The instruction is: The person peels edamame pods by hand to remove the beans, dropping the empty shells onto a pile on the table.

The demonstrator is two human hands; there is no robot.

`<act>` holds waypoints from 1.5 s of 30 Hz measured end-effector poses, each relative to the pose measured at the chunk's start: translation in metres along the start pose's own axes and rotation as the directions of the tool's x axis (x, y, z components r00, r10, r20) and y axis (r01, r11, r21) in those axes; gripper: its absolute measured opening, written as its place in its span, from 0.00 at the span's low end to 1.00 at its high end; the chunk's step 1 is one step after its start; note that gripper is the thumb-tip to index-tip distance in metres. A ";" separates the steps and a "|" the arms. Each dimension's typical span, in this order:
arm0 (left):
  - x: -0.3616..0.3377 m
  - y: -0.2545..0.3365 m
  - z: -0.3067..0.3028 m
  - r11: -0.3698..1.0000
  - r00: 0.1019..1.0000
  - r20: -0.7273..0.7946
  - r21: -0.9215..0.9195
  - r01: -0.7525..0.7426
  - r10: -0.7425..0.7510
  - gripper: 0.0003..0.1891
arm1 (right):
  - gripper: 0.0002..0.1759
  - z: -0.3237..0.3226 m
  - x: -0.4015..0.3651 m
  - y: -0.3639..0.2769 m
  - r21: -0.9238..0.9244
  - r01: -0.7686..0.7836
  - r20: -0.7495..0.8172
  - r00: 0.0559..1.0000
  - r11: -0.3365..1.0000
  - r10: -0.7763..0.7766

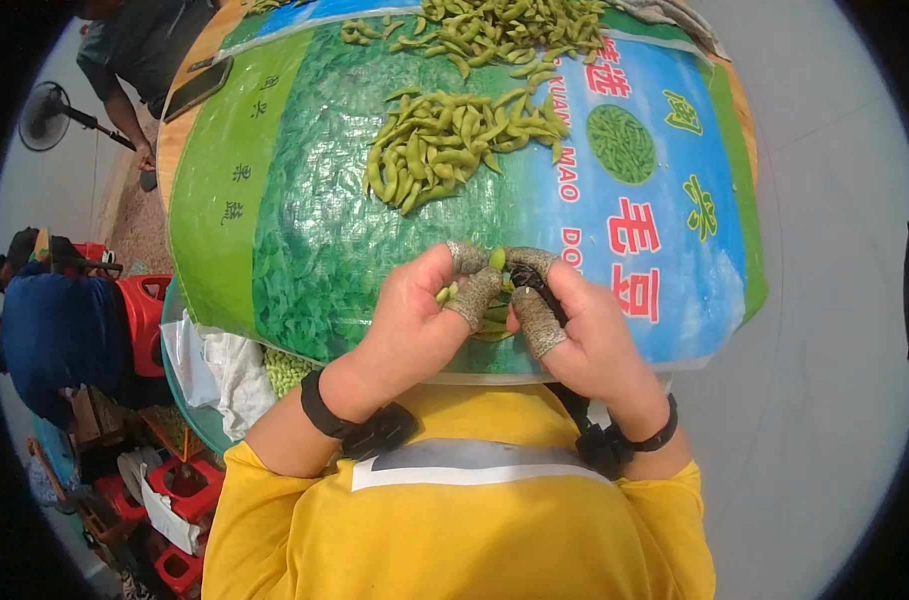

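Observation:
My left hand (419, 310) is closed in a pinch on a green soybean pod (497, 258), with woven grey-green covers on its thumb and finger. A few pale green beans (445, 294) show in the curl of its fingers. Against it, my right hand (579, 325) is also closed, its thumb and finger covered alike. A small black object (530, 281) sits between those fingers; I cannot make out its kind. Some pods (494, 322) lie under the hands. Beyond them is a small pile of pods (444, 145), with a larger heap (514, 30) farther back.
A printed plastic sack (324, 200) covers the wooden table. A phone (197, 88) lies at its left edge. Below left stands a teal basin (206, 415) with shelled beans (286, 370) and white bags. Red stools (144, 320) and people are at the left.

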State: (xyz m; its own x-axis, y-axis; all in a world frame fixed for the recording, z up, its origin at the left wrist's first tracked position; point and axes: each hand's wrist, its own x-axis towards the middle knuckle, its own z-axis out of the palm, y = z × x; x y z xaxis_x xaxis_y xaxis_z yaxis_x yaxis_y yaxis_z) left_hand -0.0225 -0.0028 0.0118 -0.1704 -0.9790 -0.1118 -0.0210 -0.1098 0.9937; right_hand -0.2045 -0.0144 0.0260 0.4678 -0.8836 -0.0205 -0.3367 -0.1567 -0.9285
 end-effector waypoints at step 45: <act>0.004 -0.009 0.003 0.814 0.957 0.065 -0.511 0.274 -0.281 0.09 | 0.12 0.015 -0.002 0.016 -0.162 0.030 -0.170 0.984 0.986 -0.058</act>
State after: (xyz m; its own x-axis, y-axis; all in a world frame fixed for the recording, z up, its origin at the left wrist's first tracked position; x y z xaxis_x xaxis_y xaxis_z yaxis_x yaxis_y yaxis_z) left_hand -0.0261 -0.0050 0.0022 -0.2215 -0.8952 -0.3867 0.4400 -0.4457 0.7796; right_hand -0.1985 -0.0086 0.0052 0.3410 -0.9351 0.0963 -0.4506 -0.2525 -0.8563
